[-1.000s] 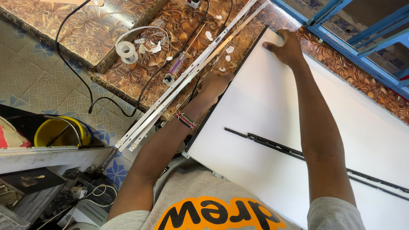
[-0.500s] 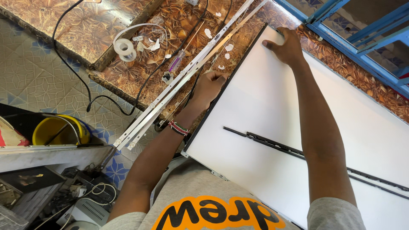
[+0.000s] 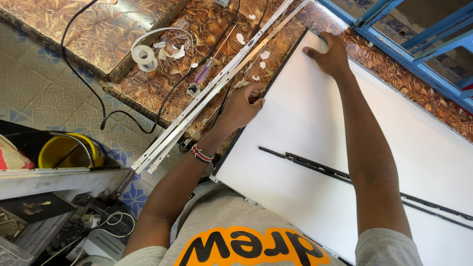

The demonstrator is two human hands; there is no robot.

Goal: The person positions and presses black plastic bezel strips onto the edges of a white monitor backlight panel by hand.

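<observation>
So there's a big white panel sheet lying flat across a brown patterned tabletop, filling most of the right half of the view and running off the right edge. The left hand is at the sheet's left edge, about midway along, fingers curled down onto the dark border; looks like it's pinching or hooking that edge, but I honestly can't tell if anything is gripped between the fingertips. The right hand is up at the far corner, palm down, fingers mostly together, pressing flat on the white surface rather than holding anything. A thin black strip lies loose across the sheet nearer the body. Just left of the sheet are two long pale LED strips laid side by side on the diagonal, plus a roll of white tape and a black cable further left. My guess on handling: the sheet is light but wide, thin and floppy, so it'll bow or crease if lifted from one spot. It probably marks easily too, so take it by two opposite edges, fingers under the rim, off the white face
</observation>
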